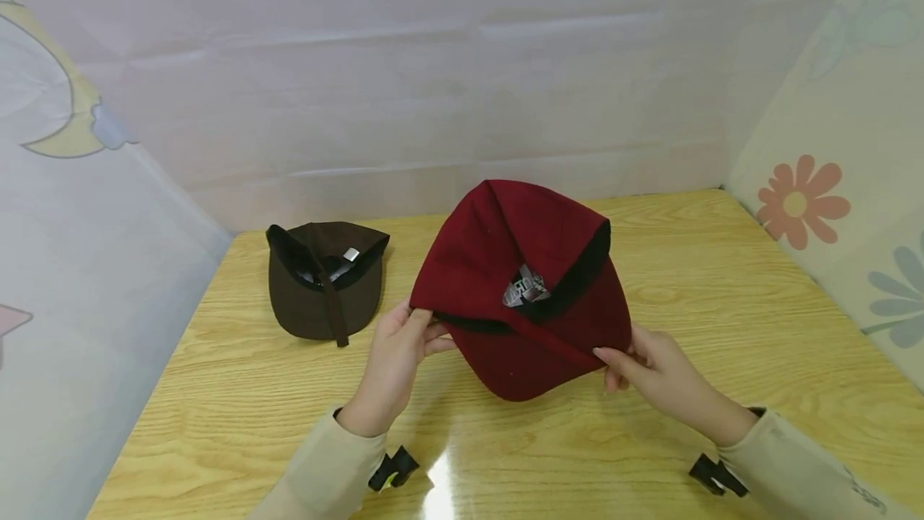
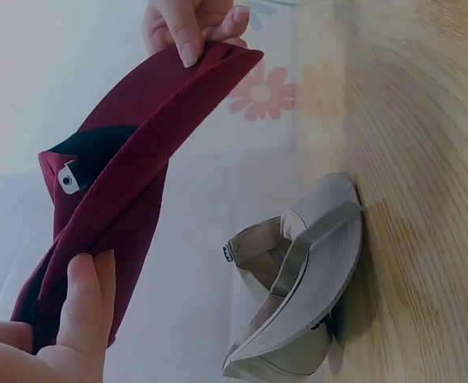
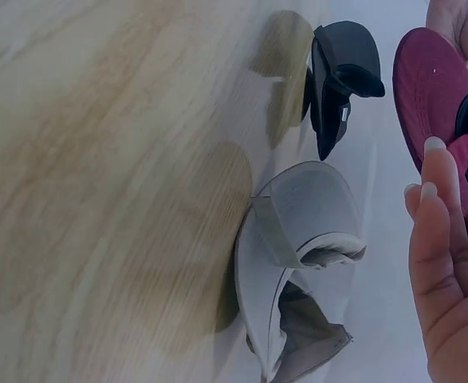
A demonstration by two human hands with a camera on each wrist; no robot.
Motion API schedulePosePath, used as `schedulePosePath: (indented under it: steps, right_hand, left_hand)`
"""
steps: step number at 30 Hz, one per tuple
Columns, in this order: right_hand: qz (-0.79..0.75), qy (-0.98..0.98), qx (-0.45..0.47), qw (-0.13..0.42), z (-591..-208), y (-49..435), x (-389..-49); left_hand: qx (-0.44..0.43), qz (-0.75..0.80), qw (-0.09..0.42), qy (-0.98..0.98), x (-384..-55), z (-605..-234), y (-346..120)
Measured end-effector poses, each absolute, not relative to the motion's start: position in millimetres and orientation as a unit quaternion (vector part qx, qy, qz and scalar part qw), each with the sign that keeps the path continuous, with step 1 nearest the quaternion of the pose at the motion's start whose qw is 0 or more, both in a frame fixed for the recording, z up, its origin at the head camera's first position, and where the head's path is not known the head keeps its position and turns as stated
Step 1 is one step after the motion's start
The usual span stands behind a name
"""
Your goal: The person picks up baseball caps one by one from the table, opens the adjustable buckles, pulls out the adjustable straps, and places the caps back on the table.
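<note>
A dark red baseball cap (image 1: 469, 255) is held up over the table, tilted so its inside and a printed silver label show. My left hand (image 1: 393, 363) pinches its left edge between thumb and fingers. On the other side, my right hand (image 1: 664, 371) pinches the right edge near the brim, thumb on top. A white-ringed snap shows on the red cap (image 2: 130, 191) in the left wrist view. Below it on the table lies a beige cap (image 2: 321, 247) with a loose strap, hidden behind the red cap in the head view.
A dark brown cap (image 1: 325, 311) with its strap hanging over the brim lies at the table's back left. The wood-grain table (image 1: 722, 295) meets a pale back wall (image 1: 433, 87) and side panels printed with flowers and a moon.
</note>
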State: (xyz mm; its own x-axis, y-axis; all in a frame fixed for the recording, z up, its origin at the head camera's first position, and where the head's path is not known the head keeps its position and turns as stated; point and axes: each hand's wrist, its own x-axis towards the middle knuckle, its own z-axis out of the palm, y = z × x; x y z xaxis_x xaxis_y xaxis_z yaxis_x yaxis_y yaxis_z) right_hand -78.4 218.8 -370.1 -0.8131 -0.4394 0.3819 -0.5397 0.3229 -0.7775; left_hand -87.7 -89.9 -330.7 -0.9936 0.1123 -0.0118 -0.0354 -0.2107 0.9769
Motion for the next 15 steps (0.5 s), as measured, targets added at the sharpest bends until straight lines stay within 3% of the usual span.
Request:
schedulePosePath:
  steps: [15]
  right_hand:
    - [0.501, -0.829, 0.236, 0.079, -370.8, 234.0, -75.5]
  left_hand:
    - [0.051, 0.760, 0.071, 0.644, -84.0, -334.0, -95.8]
